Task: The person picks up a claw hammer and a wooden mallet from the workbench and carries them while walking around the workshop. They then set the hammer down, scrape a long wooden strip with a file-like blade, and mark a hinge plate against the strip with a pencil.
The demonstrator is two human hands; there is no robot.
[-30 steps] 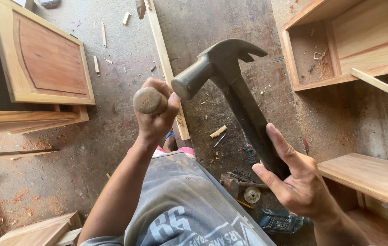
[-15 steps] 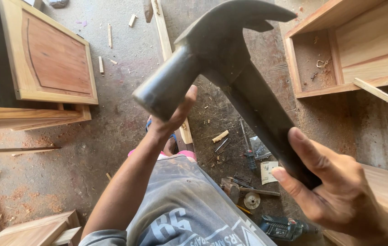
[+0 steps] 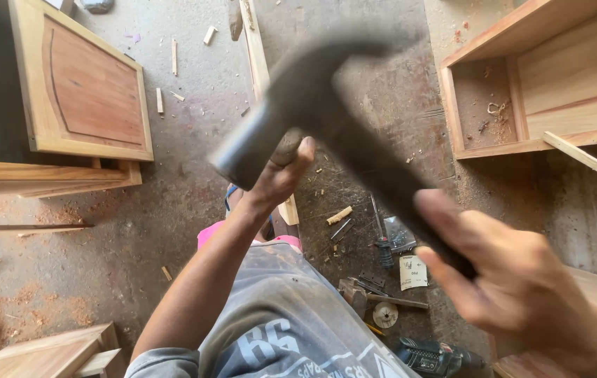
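Note:
A dark metal claw hammer (image 3: 319, 91) is close to the camera and blurred, its head pointing down to the left. My right hand (image 3: 515, 280) grips its dark handle at the lower right. My left hand (image 3: 281, 178) reaches up from the bottom centre. It presses a small round wooden piece (image 3: 288, 143) against the hammer's striking face, and the hammer head hides most of that piece. My grey printed shirt fills the bottom of the view.
A framed wooden cabinet door (image 3: 88, 91) lies at the upper left. An open wooden shelf unit (image 3: 543, 84) stands at the upper right. A long wooden strip (image 3: 260, 56) lies on the dusty floor. Below are a screwdriver (image 3: 382, 241), a paper packet (image 3: 412, 271) and a power drill (image 3: 431, 357).
The hammer has come up towards the camera and now looks larger and blurred. My right hand rose with it. My left hand stayed at the hammer's face.

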